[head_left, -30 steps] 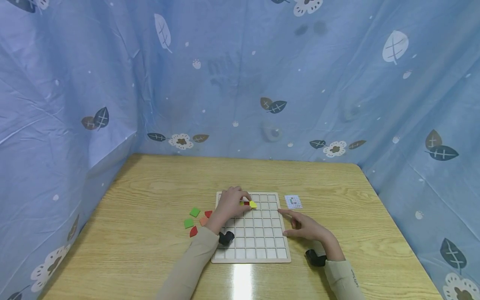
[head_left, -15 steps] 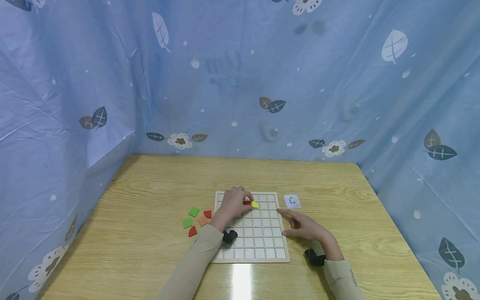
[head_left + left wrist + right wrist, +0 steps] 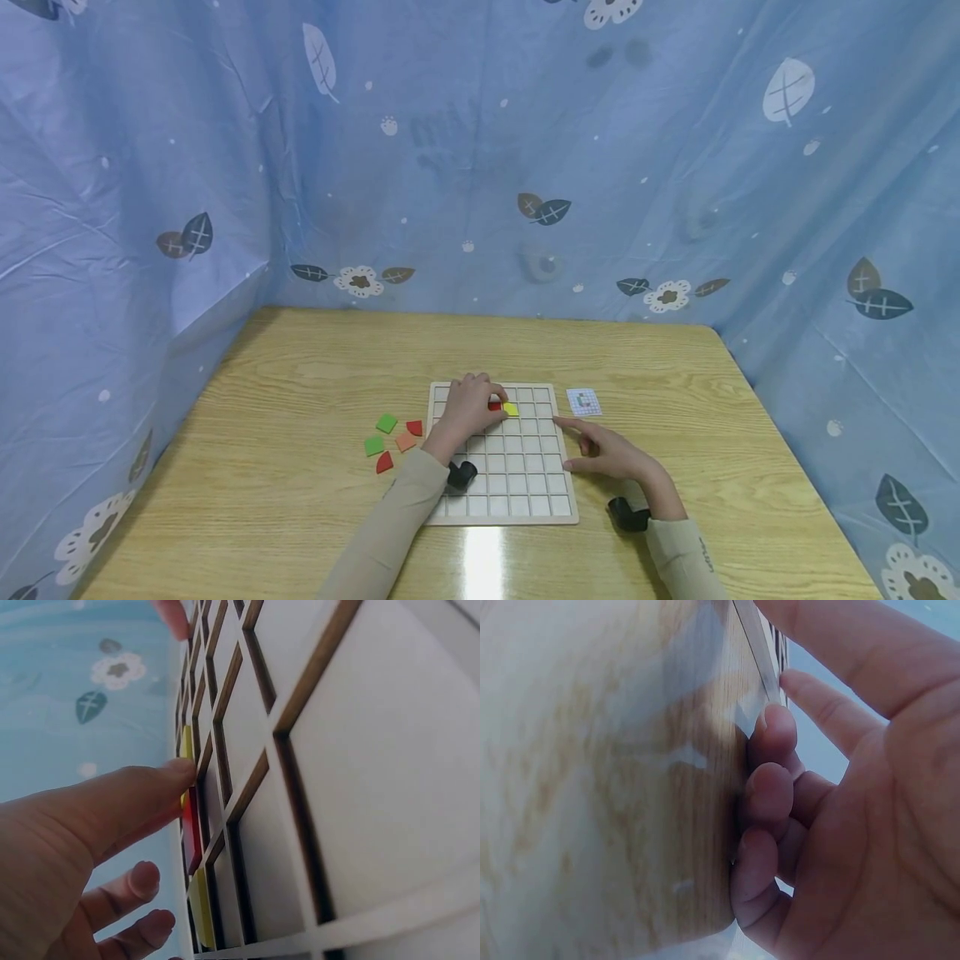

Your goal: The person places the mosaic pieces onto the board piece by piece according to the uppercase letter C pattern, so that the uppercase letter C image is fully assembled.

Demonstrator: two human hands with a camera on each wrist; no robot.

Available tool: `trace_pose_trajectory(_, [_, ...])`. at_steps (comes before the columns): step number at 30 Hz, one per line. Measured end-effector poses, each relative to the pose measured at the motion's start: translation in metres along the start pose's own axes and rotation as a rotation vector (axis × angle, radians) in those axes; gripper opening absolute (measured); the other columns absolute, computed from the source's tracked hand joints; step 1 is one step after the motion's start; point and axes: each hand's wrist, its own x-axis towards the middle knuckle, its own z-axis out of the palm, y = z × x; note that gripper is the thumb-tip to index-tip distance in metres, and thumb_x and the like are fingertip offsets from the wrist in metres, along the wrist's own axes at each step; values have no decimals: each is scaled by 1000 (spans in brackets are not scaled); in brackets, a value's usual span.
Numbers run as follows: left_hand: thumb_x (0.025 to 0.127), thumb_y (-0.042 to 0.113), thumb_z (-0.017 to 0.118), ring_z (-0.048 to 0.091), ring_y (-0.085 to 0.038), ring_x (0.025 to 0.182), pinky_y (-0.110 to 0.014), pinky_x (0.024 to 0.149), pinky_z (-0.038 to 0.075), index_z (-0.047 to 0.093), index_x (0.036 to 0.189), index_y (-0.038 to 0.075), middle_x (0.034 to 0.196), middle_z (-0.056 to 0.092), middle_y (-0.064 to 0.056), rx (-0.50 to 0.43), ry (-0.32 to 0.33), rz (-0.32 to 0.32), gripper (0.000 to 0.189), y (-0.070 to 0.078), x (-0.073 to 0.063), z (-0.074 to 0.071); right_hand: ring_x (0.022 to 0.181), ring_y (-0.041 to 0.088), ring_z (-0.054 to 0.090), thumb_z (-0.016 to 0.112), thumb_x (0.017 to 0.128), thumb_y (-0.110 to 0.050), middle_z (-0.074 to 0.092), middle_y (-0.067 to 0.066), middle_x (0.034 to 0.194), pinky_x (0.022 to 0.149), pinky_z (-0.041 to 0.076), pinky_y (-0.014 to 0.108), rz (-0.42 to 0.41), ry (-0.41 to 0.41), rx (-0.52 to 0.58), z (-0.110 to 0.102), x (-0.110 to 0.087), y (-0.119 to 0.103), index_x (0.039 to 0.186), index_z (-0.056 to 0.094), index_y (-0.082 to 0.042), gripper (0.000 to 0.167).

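A pale square-grid board (image 3: 517, 483) lies on the table. My left hand (image 3: 467, 407) is over its upper part and pinches a yellow tile (image 3: 511, 410) between thumb and fingers. Just left of that is a red tile (image 3: 495, 407), partly covered by the hand. In the left wrist view, the thumb touches the yellow tile (image 3: 187, 741); the red tile (image 3: 191, 829) and another yellow tile (image 3: 200, 907) are in line below it. At the board's right edge rests my right hand (image 3: 611, 454), index finger and thumb stretched out against it, the other fingers bent beneath.
Left of the board lie loose green tiles (image 3: 374, 446), red tiles (image 3: 384, 462) and an orange tile (image 3: 406, 441). A small pattern card (image 3: 584, 402) is to the right of the board. Blue patterned curtain (image 3: 480, 167) surrounds the wooden table (image 3: 262, 467).
My left hand has shifted slightly right across the board with the yellow tile, uncovering more of it. The right hand stays at the board's edge.
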Motion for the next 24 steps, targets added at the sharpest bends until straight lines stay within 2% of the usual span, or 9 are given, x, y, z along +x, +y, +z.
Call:
trace_pose_trajectory(8, [77,35,74,47,-17,82,-43,78,39,71,95,24,90,58,2,5,-1,-14,22,-1,-1,1,67,14,39,70,82,-28,46,9,76,58,32,22,2,2,8,0,1,1,141,38,-9,70])
trace_pose_trajectory(14, [77,37,73,44,-13,78,-39,73,38,71,96,27,81,54,4,-13,20,-13,21,-4,-4,2,67,12,39,70,82,-29,47,7,77,58,33,21,-1,2,1,-1,0,0,141,38,-9,70])
trace_pose_trajectory(24, [78,36,73,43,-12,71,-31,63,34,71,95,25,79,54,2,-61,54,-27,20,-12,-19,-6,67,10,39,70,82,-28,47,7,77,58,34,22,-8,6,-2,0,-1,-1,141,38,-8,70])
